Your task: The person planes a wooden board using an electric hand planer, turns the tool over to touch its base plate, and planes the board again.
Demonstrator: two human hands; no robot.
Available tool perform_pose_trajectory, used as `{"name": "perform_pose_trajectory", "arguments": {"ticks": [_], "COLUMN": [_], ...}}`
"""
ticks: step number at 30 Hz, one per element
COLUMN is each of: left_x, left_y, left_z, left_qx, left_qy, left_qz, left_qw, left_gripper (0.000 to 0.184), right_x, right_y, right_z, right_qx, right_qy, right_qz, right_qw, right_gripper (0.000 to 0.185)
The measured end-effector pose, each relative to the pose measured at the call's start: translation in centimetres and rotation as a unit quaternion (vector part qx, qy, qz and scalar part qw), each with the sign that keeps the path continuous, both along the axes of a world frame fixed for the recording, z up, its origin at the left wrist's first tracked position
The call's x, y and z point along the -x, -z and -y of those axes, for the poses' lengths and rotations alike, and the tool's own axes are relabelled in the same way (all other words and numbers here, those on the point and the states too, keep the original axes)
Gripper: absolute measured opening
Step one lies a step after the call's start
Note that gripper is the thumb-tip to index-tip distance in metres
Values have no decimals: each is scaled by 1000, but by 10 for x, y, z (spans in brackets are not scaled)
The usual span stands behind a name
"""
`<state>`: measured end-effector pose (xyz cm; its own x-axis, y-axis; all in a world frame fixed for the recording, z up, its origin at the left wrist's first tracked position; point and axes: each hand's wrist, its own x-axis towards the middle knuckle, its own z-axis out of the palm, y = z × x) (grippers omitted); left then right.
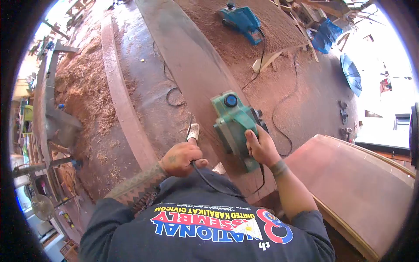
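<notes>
My right hand is wrapped round the handle of a green electric planer with a dark blue knob at its front. The planer rests on a long, wide wooden plank that runs away from my body. In my closed left hand is the planer's black power cord. That cord loops in front of my shirt and back toward the tool's rear. The planer's sole is hidden against the wood.
A blue power planer sits on the sawdust-covered ground ahead. To the left lies another long board beside heaped shavings. A large flat panel stands at right. Loose cable trails over the ground, and an umbrella lies farther right.
</notes>
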<state>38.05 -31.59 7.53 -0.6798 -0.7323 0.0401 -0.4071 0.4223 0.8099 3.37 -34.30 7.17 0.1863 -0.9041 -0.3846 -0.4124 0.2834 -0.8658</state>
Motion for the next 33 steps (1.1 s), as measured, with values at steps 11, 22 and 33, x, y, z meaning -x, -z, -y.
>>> {"name": "perform_pose_trajectory", "arguments": {"ticks": [11, 22, 33], "left_x": [-40, -74, -146], "left_y": [2, 5, 33], "left_z": [12, 18, 36], "left_qx": [6, -52, -61], "left_qy": [-65, -133, -241], "left_qz": [9, -20, -42], "left_qw": [998, 990, 968], "left_gripper": [39, 43, 51], "right_x": [-115, -216, -346], "right_y": [16, 14, 24], "right_z": [155, 316, 519], "right_qx": [88, 89, 102], "right_qy": [-8, -29, -50], "right_qz": [-14, 19, 65], "right_qw": [996, 995, 991], "right_gripper": [64, 73, 69]}}
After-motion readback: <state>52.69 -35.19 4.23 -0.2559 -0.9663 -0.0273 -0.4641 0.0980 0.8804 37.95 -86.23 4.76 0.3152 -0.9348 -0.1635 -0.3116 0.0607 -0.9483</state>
